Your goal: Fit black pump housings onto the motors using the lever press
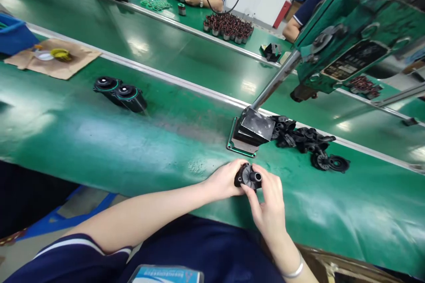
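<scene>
Head view is showing both hands gripping 1 black plastic part just above the near edge of the green belt: the left hand is cupping its body while the right hand is pinching its round collar, steadying it. At 1 o'clock, a press base is sitting beside a pile of black parts, within easy reach.

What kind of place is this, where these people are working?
Most likely a factory assembly line. Long green conveyor belts run past the workers, a heap of black plastic parts lies beside a press, and both hands, left hand and right hand, hold one black part.
</scene>
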Demonstrator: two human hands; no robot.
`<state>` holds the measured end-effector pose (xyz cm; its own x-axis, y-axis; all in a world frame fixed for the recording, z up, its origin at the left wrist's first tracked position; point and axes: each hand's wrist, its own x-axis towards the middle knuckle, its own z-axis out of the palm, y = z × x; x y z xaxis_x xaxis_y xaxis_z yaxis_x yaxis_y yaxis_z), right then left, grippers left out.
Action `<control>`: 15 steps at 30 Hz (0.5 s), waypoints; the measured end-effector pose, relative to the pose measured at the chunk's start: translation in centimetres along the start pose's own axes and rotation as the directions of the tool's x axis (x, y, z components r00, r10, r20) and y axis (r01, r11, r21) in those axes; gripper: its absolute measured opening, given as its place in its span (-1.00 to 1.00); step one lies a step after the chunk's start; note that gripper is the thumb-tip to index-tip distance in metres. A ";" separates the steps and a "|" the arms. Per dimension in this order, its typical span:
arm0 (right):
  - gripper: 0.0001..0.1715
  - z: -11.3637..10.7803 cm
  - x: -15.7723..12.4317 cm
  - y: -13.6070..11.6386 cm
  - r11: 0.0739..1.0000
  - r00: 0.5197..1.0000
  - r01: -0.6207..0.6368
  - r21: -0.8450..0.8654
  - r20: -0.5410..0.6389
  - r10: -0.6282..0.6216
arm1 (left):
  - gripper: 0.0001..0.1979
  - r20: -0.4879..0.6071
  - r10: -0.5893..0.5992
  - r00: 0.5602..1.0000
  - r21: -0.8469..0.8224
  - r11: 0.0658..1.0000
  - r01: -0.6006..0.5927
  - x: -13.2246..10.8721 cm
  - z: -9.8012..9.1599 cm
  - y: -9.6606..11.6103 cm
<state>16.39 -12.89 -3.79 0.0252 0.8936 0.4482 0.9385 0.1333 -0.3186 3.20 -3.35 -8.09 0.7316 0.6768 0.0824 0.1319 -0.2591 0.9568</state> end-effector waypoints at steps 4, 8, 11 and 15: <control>-0.47 0.3 0.0 -0.3 1.000 0.999 -0.014 -0.018 -0.038 0.014 | -0.36 0.000 0.010 1.000 -0.002 1.000 -0.010 0.0 -0.2 -0.2; -0.49 0.3 0.2 -0.1 0.999 1.000 0.023 -0.029 -0.017 -0.023 | -0.33 -0.023 -0.031 0.999 0.045 0.998 0.032 -0.1 0.4 0.3; -0.46 -0.1 0.1 1.2 0.995 0.995 0.098 -0.018 0.023 -0.097 | -0.27 0.012 -0.044 0.999 0.099 0.994 0.043 -0.4 0.9 1.0; -0.33 -2.4 -0.6 5.5 0.997 0.997 0.074 -0.036 -0.010 -0.074 | 0.04 0.118 0.112 0.987 0.278 0.950 -0.141 -0.8 -3.0 2.1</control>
<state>22.31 -13.68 -3.81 -0.0414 0.8770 0.4787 0.9495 0.1837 -0.2545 0.86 -2.36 -5.33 0.8153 0.5578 0.1554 0.2081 -0.5327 0.8203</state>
